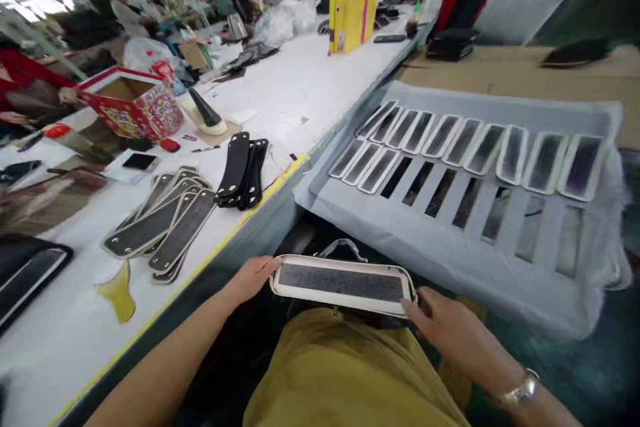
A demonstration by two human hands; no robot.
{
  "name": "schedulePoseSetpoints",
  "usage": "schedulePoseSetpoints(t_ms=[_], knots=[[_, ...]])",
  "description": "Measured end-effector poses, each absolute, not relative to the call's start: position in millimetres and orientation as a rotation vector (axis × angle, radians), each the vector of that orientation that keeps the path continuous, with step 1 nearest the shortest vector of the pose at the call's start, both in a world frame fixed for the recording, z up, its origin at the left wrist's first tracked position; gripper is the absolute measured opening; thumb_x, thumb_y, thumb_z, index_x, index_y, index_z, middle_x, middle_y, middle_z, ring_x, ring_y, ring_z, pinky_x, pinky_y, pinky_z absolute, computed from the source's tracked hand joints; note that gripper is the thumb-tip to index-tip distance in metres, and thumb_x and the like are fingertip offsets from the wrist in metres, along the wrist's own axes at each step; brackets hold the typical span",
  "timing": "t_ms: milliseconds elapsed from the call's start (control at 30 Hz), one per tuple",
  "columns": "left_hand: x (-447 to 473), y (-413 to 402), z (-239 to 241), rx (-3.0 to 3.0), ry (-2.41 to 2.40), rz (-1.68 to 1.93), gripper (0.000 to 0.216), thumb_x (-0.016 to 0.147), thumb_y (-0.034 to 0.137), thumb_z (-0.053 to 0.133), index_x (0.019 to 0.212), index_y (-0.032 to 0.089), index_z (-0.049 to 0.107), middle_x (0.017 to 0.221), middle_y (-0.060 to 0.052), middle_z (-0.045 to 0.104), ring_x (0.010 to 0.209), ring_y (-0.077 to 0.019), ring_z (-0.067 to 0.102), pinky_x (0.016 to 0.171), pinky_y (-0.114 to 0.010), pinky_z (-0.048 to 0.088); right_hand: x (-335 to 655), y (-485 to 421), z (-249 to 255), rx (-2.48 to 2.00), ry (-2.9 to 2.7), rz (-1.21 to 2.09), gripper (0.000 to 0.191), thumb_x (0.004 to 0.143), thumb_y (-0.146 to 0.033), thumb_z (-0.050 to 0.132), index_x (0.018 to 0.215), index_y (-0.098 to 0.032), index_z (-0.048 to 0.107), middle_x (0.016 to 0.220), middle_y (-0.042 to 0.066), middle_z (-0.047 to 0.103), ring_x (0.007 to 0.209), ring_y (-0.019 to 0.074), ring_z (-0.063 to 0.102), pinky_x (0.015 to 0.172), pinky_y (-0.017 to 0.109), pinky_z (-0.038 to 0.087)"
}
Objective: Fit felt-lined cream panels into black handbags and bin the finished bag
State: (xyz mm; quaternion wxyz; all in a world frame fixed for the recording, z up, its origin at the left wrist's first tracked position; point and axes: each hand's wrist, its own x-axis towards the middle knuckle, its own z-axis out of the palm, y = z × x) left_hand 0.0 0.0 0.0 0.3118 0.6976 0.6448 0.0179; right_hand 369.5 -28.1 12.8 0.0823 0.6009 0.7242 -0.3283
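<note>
Near my lap, a long white-edged panel with a dark grey middle strip is held level between both hands. My left hand pinches its left end. At the opposite end my right hand grips the corner, thumb on the near edge. Behind the panel a pale curved loop shows; whether they are joined I cannot tell. To the right, similar white-edged panels lie in rows on a grey slotted tray.
On the white table at left lie dark strips with pale edges, black strips and a yellow scrap. A red patterned box and a yellow box stand farther back. Other people are around.
</note>
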Motion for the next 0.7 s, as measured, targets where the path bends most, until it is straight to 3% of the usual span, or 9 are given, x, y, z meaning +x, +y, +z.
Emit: schedulePoseSetpoints(t_ms=[100,200,333,433,533,700], knots=[[-1,3,5,1.858,1.707,0.028,0.051,0.089,0.052,0.025,0.069,0.019,0.058,0.069,-0.003,0.061,0.069,-0.018,0.054,0.067,-0.026,0.039,365,-33,29,2.039,2.361,-0.494,0.038,0.089,-0.049,0.041,0.095,-0.014,0.054,0.077,0.009,0.065,0.069,0.0254,0.063,0.06,0.035,0.044],[-2,7,7,1.867,1.686,0.017,0.046,0.087,0.051,0.031,0.064,0.02,0.056,0.065,-0.003,0.059,0.066,-0.0184,0.053,0.066,-0.027,0.037,331,-33,43,1.856,2.882,-0.211,0.036,0.089,-0.042,0.046,0.11,-0.014,0.054,0.1,0.013,0.063,0.093,0.0263,0.059,0.081,0.039,0.044],[-3,8,4,1.847,1.63,0.051,0.049,0.089,0.05,0.026,0.065,0.019,0.055,0.063,-0.002,0.057,0.061,-0.0165,0.05,0.061,-0.026,0.036,253,-18,39,1.037,3.305,-0.395,0.027,0.09,-0.023,0.047,0.114,-0.015,0.054,0.112,0.01,0.059,0.103,0.0216,0.052,0.089,0.037,0.041],[-4,5,-1,1.824,1.614,0.109,0.051,0.089,0.052,0.024,0.066,0.018,0.055,0.062,-0.001,0.056,0.061,-0.0158,0.049,0.059,-0.025,0.035,209,-1,23,0.795,3.315,-0.421,0.025,0.09,-0.021,0.044,0.111,-0.012,0.055,0.106,0.01,0.06,0.1,0.0212,0.051,0.089,0.037,0.041],[-5,3,-4,1.798,1.609,0.16,0.051,0.089,0.053,0.024,0.068,0.018,0.055,0.064,-0.001,0.056,0.062,-0.0157,0.049,0.059,-0.025,0.034,192,7,12,0.766,3.297,-0.413,0.027,0.09,-0.029,0.046,0.105,-0.011,0.058,0.104,0.01,0.06,0.099,0.0228,0.05,0.089,0.04,0.04],[-7,4,-2,1.761,1.607,0.212,0.047,0.087,0.054,0.031,0.063,0.019,0.053,0.059,0.0,0.051,0.059,-0.0153,0.045,0.06,-0.026,0.031,190,2,10,0.803,3.282,-0.362,0.046,0.083,-0.048,0.054,0.107,-0.009,0.059,0.108,0.012,0.059,0.101,0.0262,0.047,0.091,0.043,0.038]])
